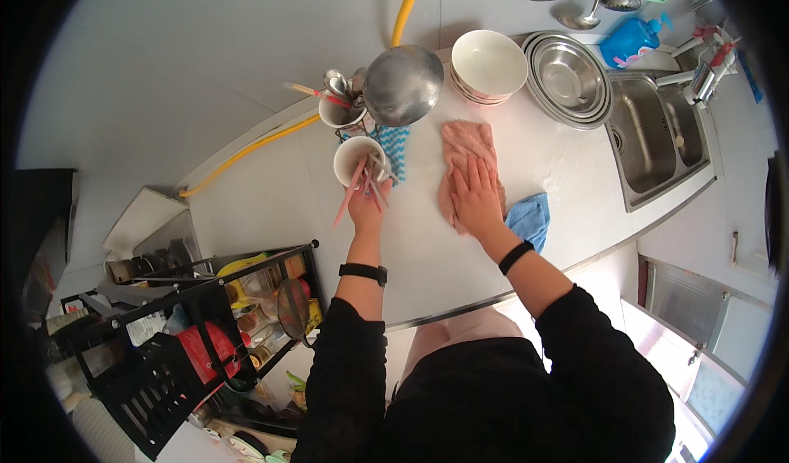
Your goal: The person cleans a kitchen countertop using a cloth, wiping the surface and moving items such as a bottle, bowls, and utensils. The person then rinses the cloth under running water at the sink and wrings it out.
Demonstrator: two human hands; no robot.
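Note:
My left hand (368,203) grips a white cup (352,153) with several pink and grey sticks, perhaps chopsticks, leaning out towards me. Flat on the counter, a pinkish-brown cloth (466,136) lies under my right hand (478,198), whose fingers are slightly spread. A blue cloth (531,216) is beside that wrist. Just behind the held cup stand a utensil holder (336,116) with metal spoons and a domed metal object (404,85), perhaps a ladle or a bowl. Beneath them shows a blue-and-white zigzag cloth (394,148).
Stacked white bowls (490,62) and nested steel basins (568,80) stand at the back, left of a double steel sink (644,136). A blue pump bottle (630,42) is behind the sink. A black rack (216,290) holding packages is at the left. Utensils hang on the wall.

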